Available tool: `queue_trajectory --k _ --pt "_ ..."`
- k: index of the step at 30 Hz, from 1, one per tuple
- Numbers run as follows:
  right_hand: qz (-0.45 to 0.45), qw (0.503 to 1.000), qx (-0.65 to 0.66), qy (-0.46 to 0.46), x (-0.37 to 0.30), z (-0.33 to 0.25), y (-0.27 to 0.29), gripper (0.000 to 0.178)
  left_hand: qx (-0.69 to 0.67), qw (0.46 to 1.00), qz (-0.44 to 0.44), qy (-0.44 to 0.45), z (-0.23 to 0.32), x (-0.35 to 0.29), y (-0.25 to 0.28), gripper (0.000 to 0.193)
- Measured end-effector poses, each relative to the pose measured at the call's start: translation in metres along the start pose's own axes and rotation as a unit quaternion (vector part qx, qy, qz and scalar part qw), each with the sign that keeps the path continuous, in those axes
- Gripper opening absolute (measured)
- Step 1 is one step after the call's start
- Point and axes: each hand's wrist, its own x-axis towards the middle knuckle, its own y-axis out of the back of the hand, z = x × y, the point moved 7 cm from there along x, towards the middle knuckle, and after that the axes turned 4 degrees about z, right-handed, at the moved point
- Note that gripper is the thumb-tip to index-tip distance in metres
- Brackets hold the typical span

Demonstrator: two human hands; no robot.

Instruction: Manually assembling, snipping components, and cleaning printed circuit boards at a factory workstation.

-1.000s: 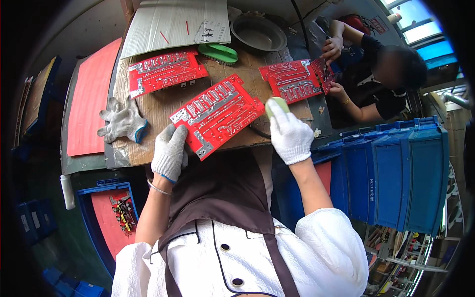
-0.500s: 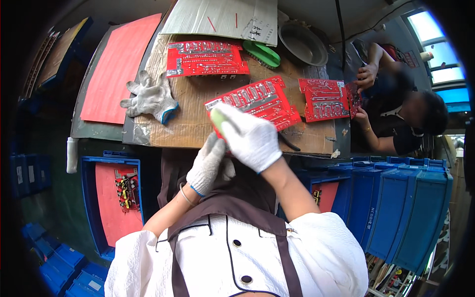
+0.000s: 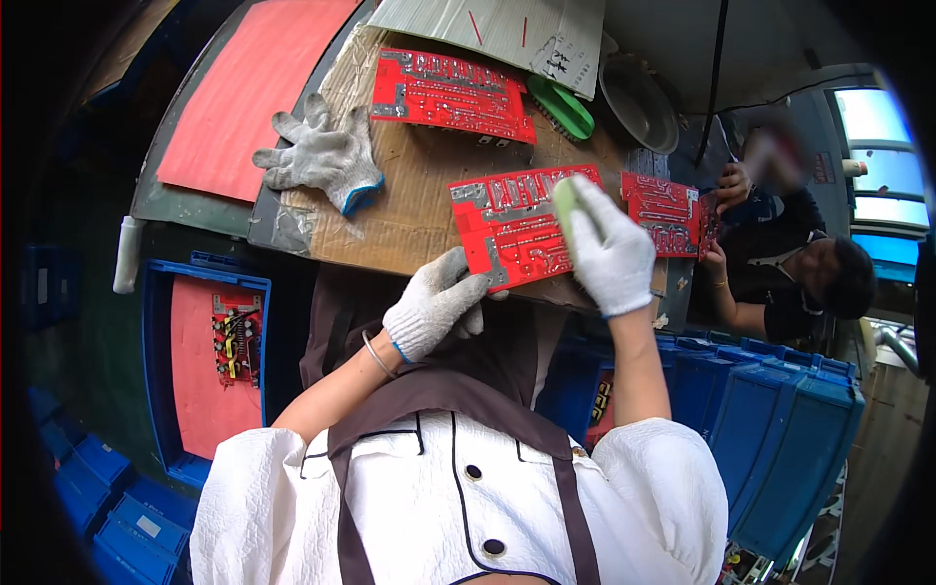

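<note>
The red printed circuit board (image 3: 517, 234) was positioned, solder side up, over the near edge of the cardboard-covered bench (image 3: 390, 219). The gloved left hand (image 3: 432, 307) pinched its 7 o'clock corner between thumb and fingers. The gloved right hand (image 3: 616, 258) had its grip closed around a pale green oval block (image 3: 564, 209) over the board's 2 o'clock area; contact could not be confirmed. Relative to this board, a second circuit board (image 3: 450, 96) lay at 11 o'clock, a green-backed brush (image 3: 563, 106) at 1 o'clock and a loose grey-white glove (image 3: 324, 156) at 10 o'clock.
</note>
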Motion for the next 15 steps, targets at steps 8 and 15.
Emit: queue_trajectory --k 8,15 --pt "-0.015 0.994 -0.110 0.011 0.020 0.007 0.003 0.035 0.012 1.000 0.016 -0.006 -0.001 0.002 0.000 0.031" --pt "-0.094 0.980 -0.106 0.142 0.003 -0.077 -0.063 0.035 0.058 0.998 0.023 -0.005 -0.010 0.002 0.004 0.032"
